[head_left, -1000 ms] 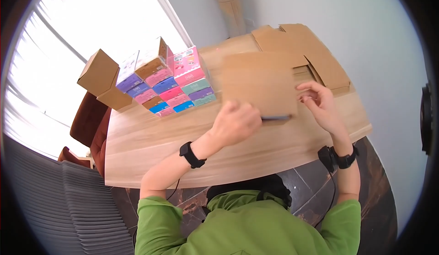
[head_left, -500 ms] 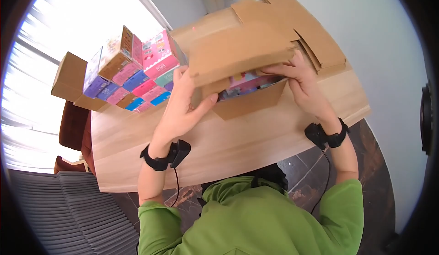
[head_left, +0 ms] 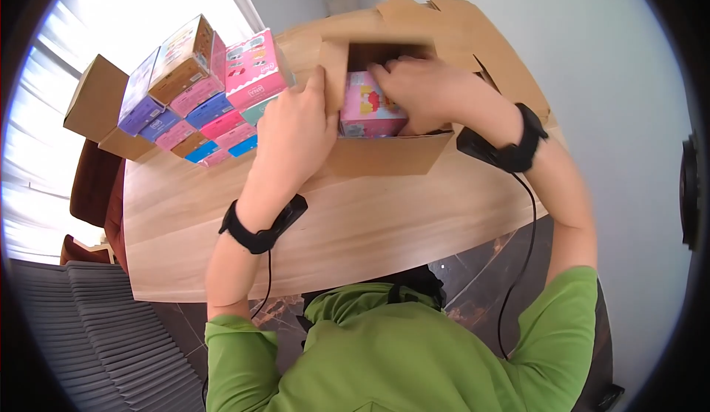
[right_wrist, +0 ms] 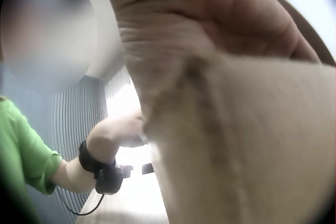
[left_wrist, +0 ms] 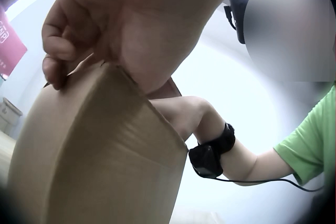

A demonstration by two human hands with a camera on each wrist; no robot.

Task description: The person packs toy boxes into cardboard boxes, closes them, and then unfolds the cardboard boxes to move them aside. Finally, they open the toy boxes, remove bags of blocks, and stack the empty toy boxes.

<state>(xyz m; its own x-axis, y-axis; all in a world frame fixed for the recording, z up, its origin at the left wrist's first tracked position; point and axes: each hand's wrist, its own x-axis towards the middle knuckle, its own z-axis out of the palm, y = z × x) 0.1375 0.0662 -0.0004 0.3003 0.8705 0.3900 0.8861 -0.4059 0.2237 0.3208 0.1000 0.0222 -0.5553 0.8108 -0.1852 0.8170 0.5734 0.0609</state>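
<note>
Table (head_left: 296, 223), mid-span: carton (head_left: 392, 157), top open. Left hand (head_left: 296, 127) grips its left rim; right hand (head_left: 429, 92), inside, grips 1 pink pack (head_left: 362, 105) by the near wall. My judgement: steady the rim, keep pack level, clear of flaps. Stack (head_left: 222, 122) toward left edge; flat cardboard (head_left: 484, 36), far right corner.

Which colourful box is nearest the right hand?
The pink box inside the cardboard box, with the right hand on it; the other colourful boxes showing are stacked outside.
</note>
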